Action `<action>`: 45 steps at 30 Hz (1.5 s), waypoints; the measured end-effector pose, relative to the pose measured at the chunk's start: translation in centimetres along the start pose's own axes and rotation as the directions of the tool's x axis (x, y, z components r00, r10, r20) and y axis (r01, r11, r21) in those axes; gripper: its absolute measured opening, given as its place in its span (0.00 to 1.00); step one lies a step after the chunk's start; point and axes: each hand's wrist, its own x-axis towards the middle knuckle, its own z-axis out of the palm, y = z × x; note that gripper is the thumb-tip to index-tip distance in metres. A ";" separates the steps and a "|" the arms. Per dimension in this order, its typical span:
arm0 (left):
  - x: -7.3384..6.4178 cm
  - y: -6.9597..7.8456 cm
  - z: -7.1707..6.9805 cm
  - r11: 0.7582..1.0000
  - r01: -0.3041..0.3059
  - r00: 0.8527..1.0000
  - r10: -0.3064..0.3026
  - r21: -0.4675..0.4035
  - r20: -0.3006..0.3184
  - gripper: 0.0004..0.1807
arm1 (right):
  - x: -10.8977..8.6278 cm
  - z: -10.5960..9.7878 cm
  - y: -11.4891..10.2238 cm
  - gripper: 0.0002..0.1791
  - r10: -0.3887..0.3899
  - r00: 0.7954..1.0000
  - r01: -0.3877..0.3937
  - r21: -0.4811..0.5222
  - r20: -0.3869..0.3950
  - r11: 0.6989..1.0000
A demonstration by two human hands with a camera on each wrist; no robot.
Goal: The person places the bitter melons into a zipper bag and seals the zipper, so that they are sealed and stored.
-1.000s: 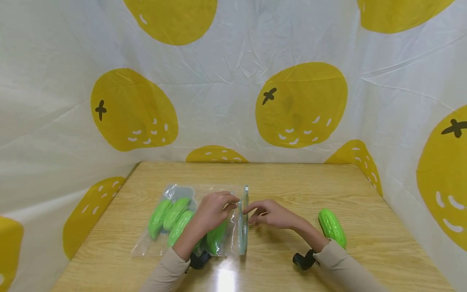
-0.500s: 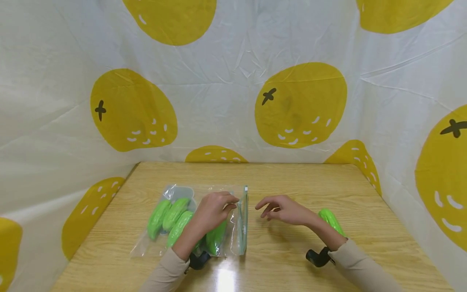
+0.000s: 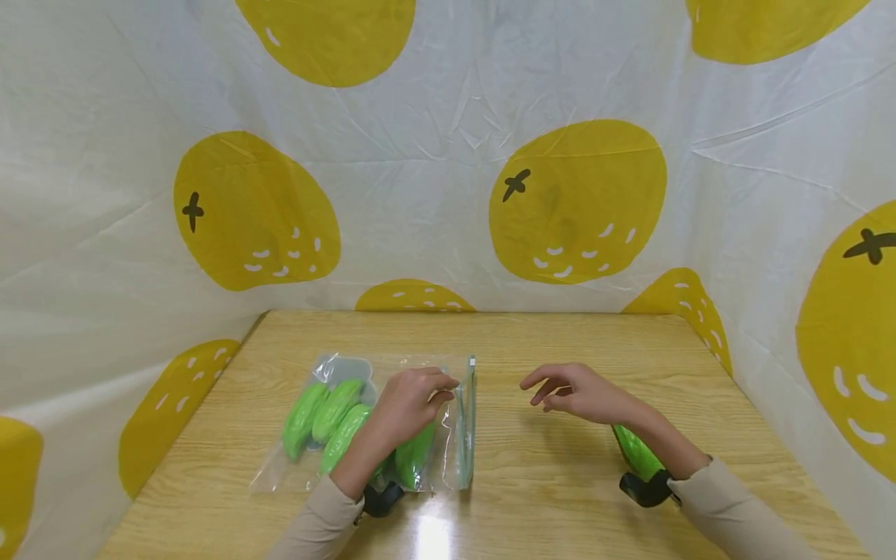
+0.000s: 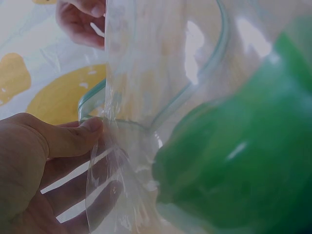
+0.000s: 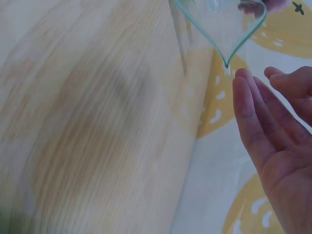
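A clear zip bag (image 3: 465, 443) lies on the table at centre left, its green-edged mouth facing right. Inside are several green bumpy bitter melons (image 3: 337, 411). My left hand (image 3: 409, 400) pinches the bag near its mouth; in the left wrist view, the thumb presses the plastic by the green zip strip (image 4: 90, 102), which stands spread apart. Right of the bag, my right hand (image 3: 588, 395) is in the air, fingers loosely bent and holding nothing. One loose bitter melon (image 3: 637, 453) lies on the right, partly hidden beneath my right forearm.
The wooden table (image 3: 546, 334) runs back to a white cloth (image 3: 413, 218) printed with yellow fruit, which also hangs at both sides. A dark wrist camera (image 3: 644, 490) sits at my right wrist, overlapping the loose melon in the head view.
My right hand has drawn away from the bag's mouth to the right, its forearm now covering part of the loose bitter melon. My left hand and the bag have stayed in place.
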 end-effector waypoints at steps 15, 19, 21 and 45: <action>0.3 0.1 0.2 1.000 -0.016 1.000 0.016 -0.003 -0.004 0.08 | -3.3 -3.7 1.1 0.19 -0.032 0.999 0.030 -0.100 -0.017 0.995; 0.3 0.2 0.1 1.000 -0.012 1.000 0.012 -0.001 -0.001 0.08 | -4.1 -4.6 1.7 0.19 -0.027 0.999 0.025 -0.121 -0.021 0.992; 0.3 0.2 0.1 1.000 -0.012 1.000 0.012 -0.001 0.001 0.08 | -4.5 -5.0 2.0 0.21 -0.013 1.000 0.010 -0.123 -0.025 0.992; 0.1 0.2 0.0 1.000 0.013 1.000 -0.013 0.002 0.013 0.08 | -7.8 -7.0 4.6 0.39 0.112 0.984 -0.094 -0.130 0.137 0.987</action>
